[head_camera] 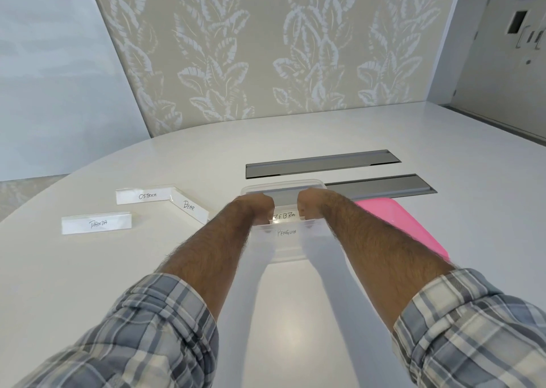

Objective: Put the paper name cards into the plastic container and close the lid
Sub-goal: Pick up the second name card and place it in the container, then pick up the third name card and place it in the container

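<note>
Cards (pixel 96 223): three on table (pixel 88 269), two in container (pixel 289 254)

One head-worn view looks forward and down; table (pixel 88 263) close below, patterned wall (pixel 266 48) beyond.

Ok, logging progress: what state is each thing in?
container: open, lid off
pink lid: flat on table, beside container
Zebra card: in container, gripped by left hand and right hand
Penguin card: in container
Ostrich card: on table, outside
Bear card: on table, outside
Panda card: on table, outside
</note>
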### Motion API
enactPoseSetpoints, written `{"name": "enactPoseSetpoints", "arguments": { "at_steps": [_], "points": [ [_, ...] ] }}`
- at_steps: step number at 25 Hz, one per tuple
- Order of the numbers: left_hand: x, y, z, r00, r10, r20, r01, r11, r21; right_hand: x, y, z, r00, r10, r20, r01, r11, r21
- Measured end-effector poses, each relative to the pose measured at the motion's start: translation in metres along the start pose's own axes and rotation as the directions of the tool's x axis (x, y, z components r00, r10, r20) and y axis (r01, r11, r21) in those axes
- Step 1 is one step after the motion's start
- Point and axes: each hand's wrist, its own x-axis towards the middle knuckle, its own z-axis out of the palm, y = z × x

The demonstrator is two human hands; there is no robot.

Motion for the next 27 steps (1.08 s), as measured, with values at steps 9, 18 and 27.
{"name": "enactPoseSetpoints", "arguments": {
  "at_steps": [9,18,27],
  "points": [
    [0.014,0.004,0.002,0.997,-0.003,0.08,0.006,0.999,-0.032,0.006,0.002,0.002,1.0,-0.016,0.021,0.015,0.999,0.044],
    [0.002,-0.002,0.0,1.0,0.024,-0.01,-0.025,0.992,-0.126,0.0,0.0,-0.006,1.0,0.023,-0.011,-0.022,0.997,0.069],
    [-0.067,-0.08,-0.008,0.896,-0.149,-0.419,0.029,0.96,-0.279,-0.008,-0.026,-0.041,0.945,0.073,-0.32,-0.039,0.993,0.11]
  ]
}}
